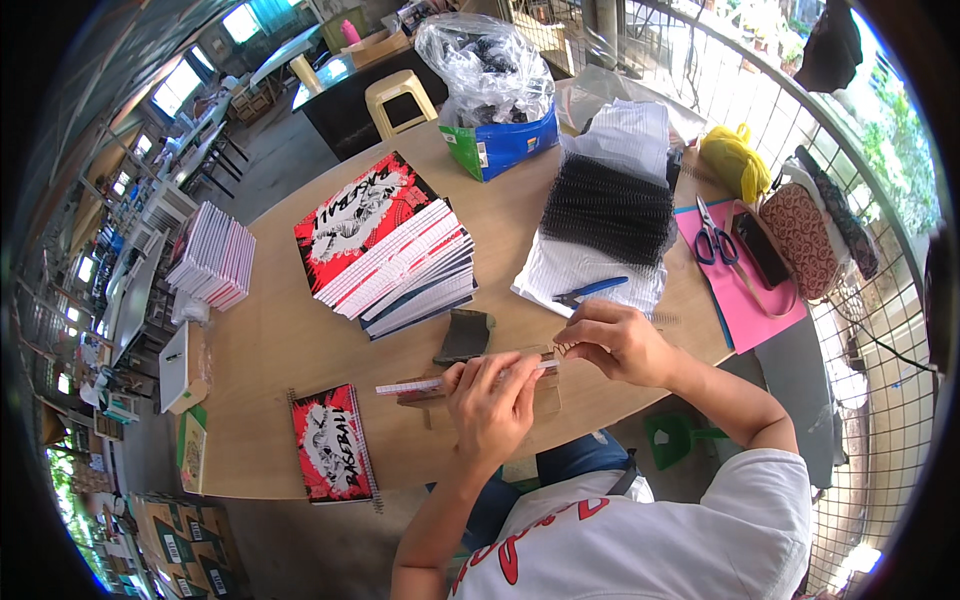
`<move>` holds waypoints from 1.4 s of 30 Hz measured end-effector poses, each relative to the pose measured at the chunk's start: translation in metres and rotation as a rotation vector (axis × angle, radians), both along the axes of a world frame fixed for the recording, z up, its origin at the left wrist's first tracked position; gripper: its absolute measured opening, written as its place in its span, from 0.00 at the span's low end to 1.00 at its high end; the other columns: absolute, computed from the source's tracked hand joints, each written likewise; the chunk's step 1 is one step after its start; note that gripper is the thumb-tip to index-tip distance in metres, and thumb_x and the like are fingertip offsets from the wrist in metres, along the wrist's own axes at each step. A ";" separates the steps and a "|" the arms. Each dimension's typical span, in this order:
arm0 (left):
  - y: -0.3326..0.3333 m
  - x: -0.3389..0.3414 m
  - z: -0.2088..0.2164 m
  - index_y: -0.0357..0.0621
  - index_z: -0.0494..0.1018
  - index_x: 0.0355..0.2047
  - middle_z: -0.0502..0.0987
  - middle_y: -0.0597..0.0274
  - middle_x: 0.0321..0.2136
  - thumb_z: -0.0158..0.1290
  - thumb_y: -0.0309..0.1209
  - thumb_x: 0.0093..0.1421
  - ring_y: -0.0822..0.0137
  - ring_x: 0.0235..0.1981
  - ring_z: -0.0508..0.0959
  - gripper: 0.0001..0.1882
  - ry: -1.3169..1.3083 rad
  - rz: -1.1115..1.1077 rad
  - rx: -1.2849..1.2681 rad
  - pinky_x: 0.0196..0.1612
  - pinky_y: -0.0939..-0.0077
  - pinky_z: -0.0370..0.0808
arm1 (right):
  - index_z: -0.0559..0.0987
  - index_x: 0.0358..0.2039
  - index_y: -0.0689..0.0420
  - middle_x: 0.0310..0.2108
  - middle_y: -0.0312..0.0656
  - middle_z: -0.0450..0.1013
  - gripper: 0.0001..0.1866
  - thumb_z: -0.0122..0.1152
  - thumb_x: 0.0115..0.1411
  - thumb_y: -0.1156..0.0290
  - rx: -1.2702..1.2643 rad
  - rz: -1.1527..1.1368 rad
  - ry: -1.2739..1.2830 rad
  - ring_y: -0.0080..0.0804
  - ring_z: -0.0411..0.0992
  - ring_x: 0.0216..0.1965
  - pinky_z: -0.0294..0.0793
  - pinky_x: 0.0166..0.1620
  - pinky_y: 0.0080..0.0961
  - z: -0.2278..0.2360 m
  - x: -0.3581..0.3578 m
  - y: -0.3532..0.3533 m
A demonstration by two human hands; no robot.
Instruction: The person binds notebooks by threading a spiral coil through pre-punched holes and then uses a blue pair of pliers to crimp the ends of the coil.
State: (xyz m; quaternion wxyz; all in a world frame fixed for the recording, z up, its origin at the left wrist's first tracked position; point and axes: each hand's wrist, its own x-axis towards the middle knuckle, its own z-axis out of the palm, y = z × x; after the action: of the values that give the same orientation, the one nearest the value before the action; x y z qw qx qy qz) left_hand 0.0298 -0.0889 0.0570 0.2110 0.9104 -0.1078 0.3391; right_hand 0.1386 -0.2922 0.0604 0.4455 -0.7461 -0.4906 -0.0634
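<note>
My left hand is closed over a narrow white punched edge, which looks like the spine of a notebook seen end-on. Under it lies a brown wooden block at the table's near side. Fingertips of my right hand pinch a thin spiral binding wire at the right end of that edge. How far the wire runs through the holes is hidden by my left fingers. A finished-looking spiral notebook with a red and black cover lies to the left. Just beyond my hands sits a dark grey pad.
Unbound notebooks are fanned in a stack. Black binding coils lie on white sheets, with blue-handled pliers nearby. Scissors and a phone rest on pink paper. A plastic-bagged box stands at the back.
</note>
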 end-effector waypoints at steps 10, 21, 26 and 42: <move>0.005 -0.015 -0.020 0.57 0.84 0.43 0.79 0.78 0.38 0.63 0.24 0.52 0.74 0.38 0.79 0.17 -0.162 -0.077 0.073 0.46 0.70 0.65 | 0.84 0.36 0.57 0.34 0.39 0.78 0.11 0.74 0.51 0.72 -0.032 0.297 0.058 0.40 0.75 0.37 0.75 0.41 0.36 0.023 -0.001 -0.003; -0.002 -0.004 0.002 0.54 0.83 0.37 0.80 0.73 0.32 0.66 0.31 0.56 0.67 0.33 0.78 0.08 -0.056 -0.016 -0.004 0.44 0.68 0.67 | 0.78 0.40 0.59 0.34 0.42 0.74 0.14 0.71 0.55 0.71 -0.091 0.198 -0.031 0.47 0.76 0.33 0.75 0.35 0.41 0.014 -0.004 -0.003; 0.000 -0.002 -0.001 0.53 0.80 0.37 0.78 0.70 0.32 0.64 0.31 0.58 0.64 0.33 0.78 0.07 -0.013 0.005 -0.045 0.44 0.65 0.68 | 0.77 0.41 0.59 0.34 0.44 0.74 0.13 0.68 0.58 0.70 -0.182 0.068 -0.017 0.49 0.76 0.31 0.75 0.32 0.41 0.018 -0.011 -0.004; -0.002 -0.001 0.000 0.48 0.77 0.34 0.77 0.64 0.31 0.63 0.26 0.56 0.58 0.32 0.78 0.07 -0.030 -0.024 -0.054 0.38 0.62 0.73 | 0.79 0.39 0.55 0.37 0.39 0.73 0.16 0.72 0.48 0.71 -0.088 -0.092 -0.224 0.40 0.73 0.38 0.74 0.39 0.37 0.016 -0.026 0.013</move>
State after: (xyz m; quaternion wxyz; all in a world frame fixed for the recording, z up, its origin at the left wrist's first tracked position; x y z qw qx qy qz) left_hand 0.0283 -0.0909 0.0572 0.2378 0.8979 -0.1126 0.3530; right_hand 0.1125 -0.2790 0.0768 0.3514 -0.7750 -0.5049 -0.1451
